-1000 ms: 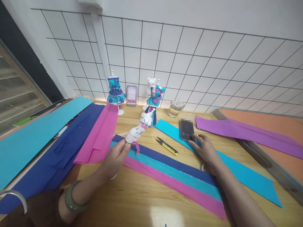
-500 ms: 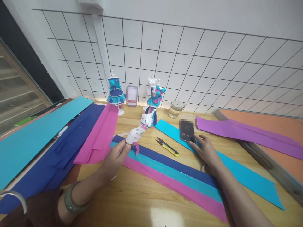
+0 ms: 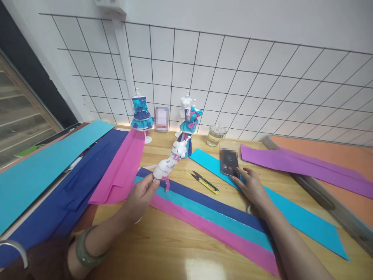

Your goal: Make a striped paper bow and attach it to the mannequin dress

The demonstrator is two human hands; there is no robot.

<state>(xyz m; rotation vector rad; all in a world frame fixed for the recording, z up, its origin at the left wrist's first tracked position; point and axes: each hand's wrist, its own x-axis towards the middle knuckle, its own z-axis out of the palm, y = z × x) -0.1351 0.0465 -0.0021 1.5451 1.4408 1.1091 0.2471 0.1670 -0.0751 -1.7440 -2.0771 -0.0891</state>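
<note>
My left hand (image 3: 141,194) is closed round the base of a small white dress-form mannequin (image 3: 169,163). It is tilted, with pink and blue scraps on its body and a pink strip hanging from its lower end. My right hand (image 3: 253,188) has its thumb and fingers at the lower right corner of a dark phone (image 3: 229,162), gripping that edge. Under the phone runs a bright blue paper strip (image 3: 303,217). Yellow-handled thread snips (image 3: 205,182) lie between my hands. Below them stretches a layered navy, teal and pink strip (image 3: 215,217).
Behind stand a blue-dressed mannequin (image 3: 142,112), another with pink bows (image 3: 190,120) and a bare white one (image 3: 185,102). A glass cup (image 3: 216,136) is near the wall. Pink paper (image 3: 122,167) and navy paper (image 3: 96,171) lie left, purple paper (image 3: 294,161) right.
The whole view has shifted slightly. Both hands, the mannequin and the phone keep nearly the same places.
</note>
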